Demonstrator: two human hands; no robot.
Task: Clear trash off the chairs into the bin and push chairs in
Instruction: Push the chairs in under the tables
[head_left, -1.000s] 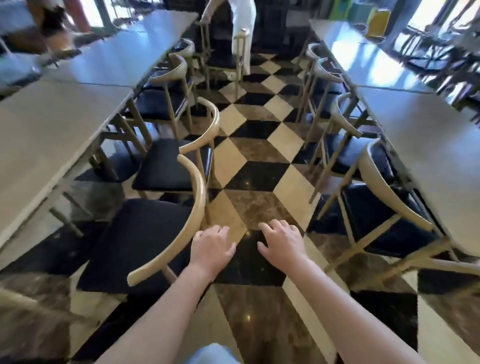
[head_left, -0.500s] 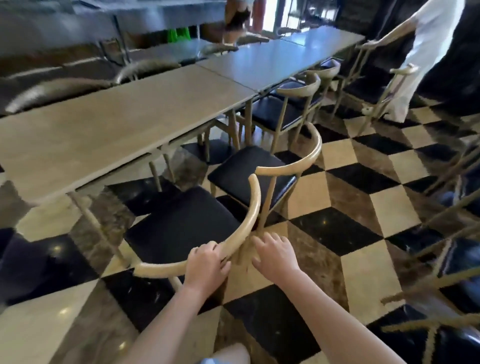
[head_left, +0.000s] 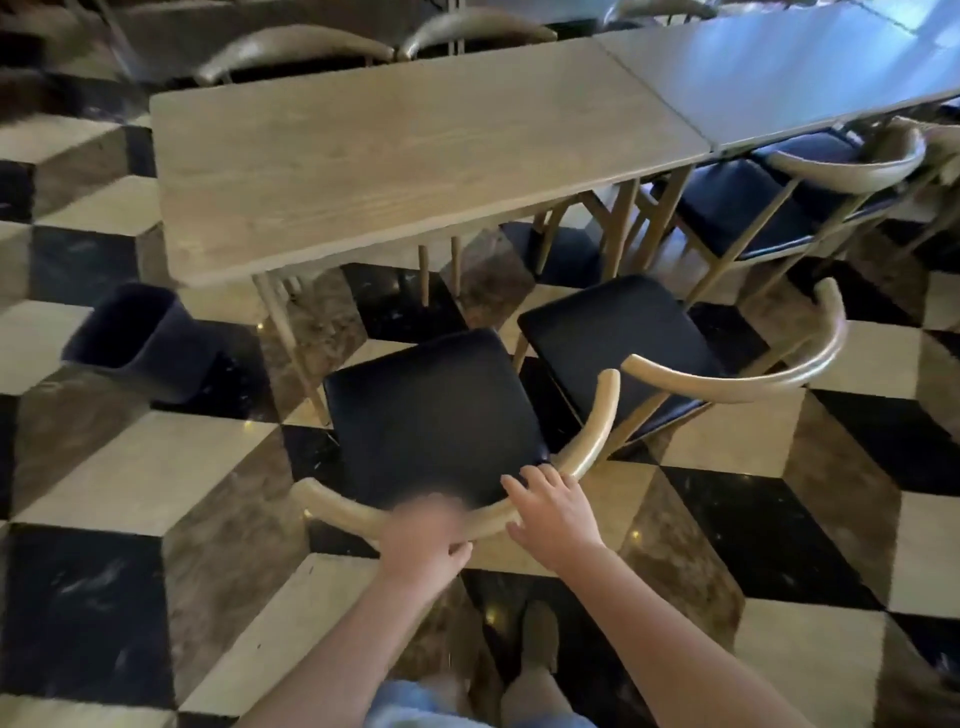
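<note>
A long pale wooden table (head_left: 405, 156) stands on a checkered floor. Pulled out from it, a curved-back wooden chair with a black seat (head_left: 436, 415) faces the table. A dark bin (head_left: 140, 343) sits left. The blurred left hand (head_left: 423, 535) grips the backrest; the right hand (head_left: 558, 514) rests spread open on it.

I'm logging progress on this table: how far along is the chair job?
Done: both near seats look trash-free. In hand: left hand and right hand are on the nearest chair backrest, not yet pushed in. Left: it and the neighbouring chair still stand out from the table.
</note>
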